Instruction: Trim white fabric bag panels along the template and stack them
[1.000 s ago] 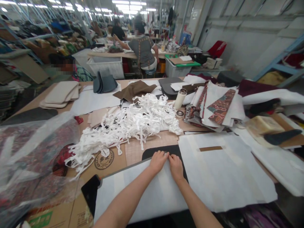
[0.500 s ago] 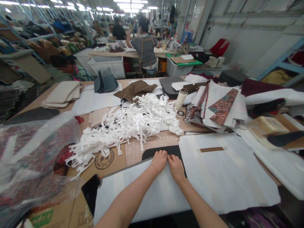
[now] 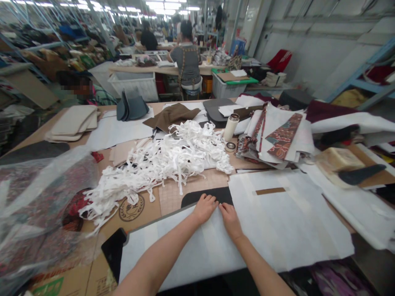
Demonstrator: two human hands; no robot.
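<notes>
Left hand [image 3: 205,208] and right hand [image 3: 231,221] nearly meet, fingers curled over the white sheet [image 3: 148,244], pinching or just pressing, can't tell! Uneven pressure could crease it.

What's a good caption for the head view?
Left hand and right hand on a white sheet, before heaped white strips.

White strips [image 3: 166,156] cloth-like, matt; plastic wrap [image 3: 46,197] glossy.

the seated person in grey [image 3: 187,63] at the far table [image 3: 168,70] lowered the left arm, which had reached out sideways and then been raised, and turned the head away from the camera. the view swung slightly right.
</notes>
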